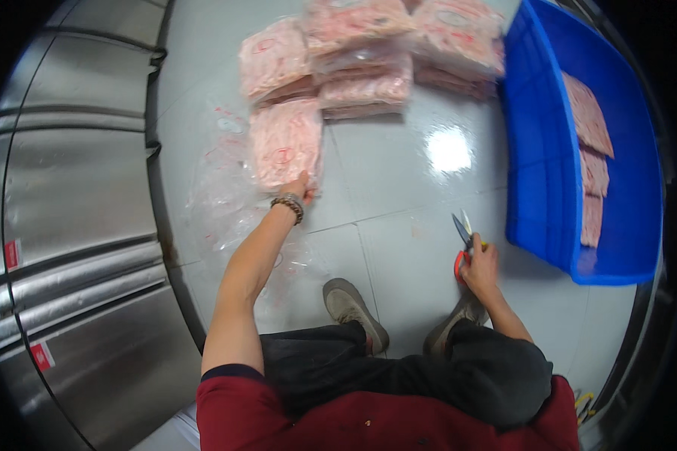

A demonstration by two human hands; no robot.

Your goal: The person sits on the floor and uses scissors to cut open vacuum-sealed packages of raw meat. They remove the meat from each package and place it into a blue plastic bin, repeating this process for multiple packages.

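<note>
Before me on the tiled floor, a slab of pale pink frozen meat in a clear plastic bag [286,141] lies flat. My left hand [300,189] grips the near right corner of this bag, fingers curled at its edge. In my right hand [481,265] are scissors [461,239] with red and yellow handles; their blades are spread and point away from me. Beneath my left forearm and beside the bagged slab lie several crumpled clear plastic bags [225,191], some with red print.
Stacks of bagged meat slabs [364,84] stand farther out. On the right is a blue plastic crate [541,169] holding several unwrapped meat slabs [589,118]. Stainless steel cabinet doors [79,191] line the left. My shoes [352,310] rest on the floor near the bags.
</note>
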